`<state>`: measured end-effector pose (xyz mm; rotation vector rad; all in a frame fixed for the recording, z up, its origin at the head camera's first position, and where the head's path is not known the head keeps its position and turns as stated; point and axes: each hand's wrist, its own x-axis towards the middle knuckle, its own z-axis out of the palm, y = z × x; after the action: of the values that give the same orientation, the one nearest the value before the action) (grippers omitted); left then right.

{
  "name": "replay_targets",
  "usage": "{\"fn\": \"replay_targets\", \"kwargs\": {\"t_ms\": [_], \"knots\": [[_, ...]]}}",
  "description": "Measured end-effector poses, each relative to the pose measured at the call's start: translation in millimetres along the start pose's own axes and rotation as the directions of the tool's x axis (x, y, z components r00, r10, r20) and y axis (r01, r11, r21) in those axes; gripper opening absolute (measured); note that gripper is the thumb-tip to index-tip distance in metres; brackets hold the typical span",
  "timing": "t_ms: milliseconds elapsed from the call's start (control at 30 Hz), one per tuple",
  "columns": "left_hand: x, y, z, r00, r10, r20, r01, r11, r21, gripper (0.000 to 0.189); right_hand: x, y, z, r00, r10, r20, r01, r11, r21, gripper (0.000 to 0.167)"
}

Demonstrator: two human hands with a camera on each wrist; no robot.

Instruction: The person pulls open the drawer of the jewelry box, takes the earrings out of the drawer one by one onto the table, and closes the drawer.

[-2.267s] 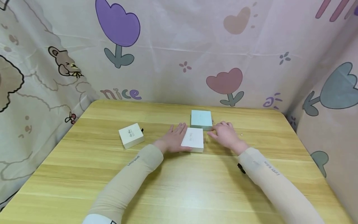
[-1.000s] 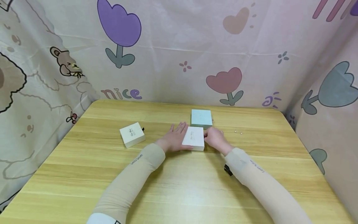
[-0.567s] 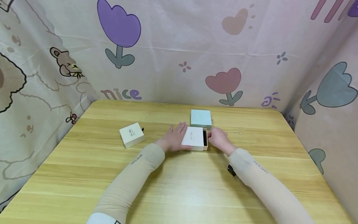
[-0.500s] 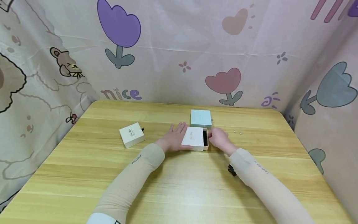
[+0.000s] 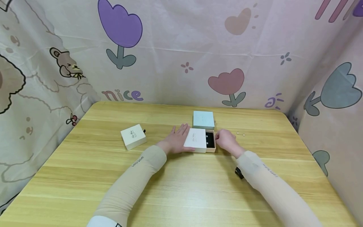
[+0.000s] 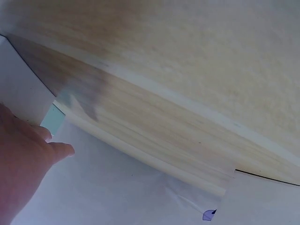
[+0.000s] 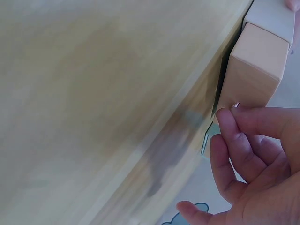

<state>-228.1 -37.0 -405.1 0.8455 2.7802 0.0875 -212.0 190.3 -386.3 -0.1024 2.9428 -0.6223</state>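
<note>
A white jewelry box (image 5: 195, 138) lies mid-table, its peach-edged drawer (image 5: 210, 150) slid part way out on the right. Black lining with small white bead-like spots shows inside. My left hand (image 5: 176, 140) rests on the box's left part, fingers spread and straight, thumb along the near edge. At the drawer's front, my right hand (image 5: 227, 141) pinches a small pull tab between thumb and forefinger. The right wrist view shows this pinch against the drawer front (image 7: 248, 84); the tab itself is mostly covered by the fingertips. In the left wrist view only part of the left hand (image 6: 23, 164) appears.
Just behind stands a light blue box (image 5: 203, 119). Another white box (image 5: 133, 136) with a black tab sits turned at the left. Two tiny pearl-like pieces (image 5: 243, 135) lie on the wooden table (image 5: 181, 189) beyond the right hand. Patterned cloth (image 5: 170, 63) hangs around the table's back and sides.
My right hand came from beside the blue box to the white box's right end, then moved right, drawing the drawer out. The left hand has stayed on the box.
</note>
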Motion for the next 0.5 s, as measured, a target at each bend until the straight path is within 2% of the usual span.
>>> {"fn": "replay_targets", "kwargs": {"t_ms": [500], "knots": [[-0.6,-0.3,0.4,1.0,-0.001,-0.001,0.001,1.0,-0.001,0.104,-1.6,7.8,-3.1,1.0,0.006,-0.018,-0.007,1.0,-0.025,0.022]]}}
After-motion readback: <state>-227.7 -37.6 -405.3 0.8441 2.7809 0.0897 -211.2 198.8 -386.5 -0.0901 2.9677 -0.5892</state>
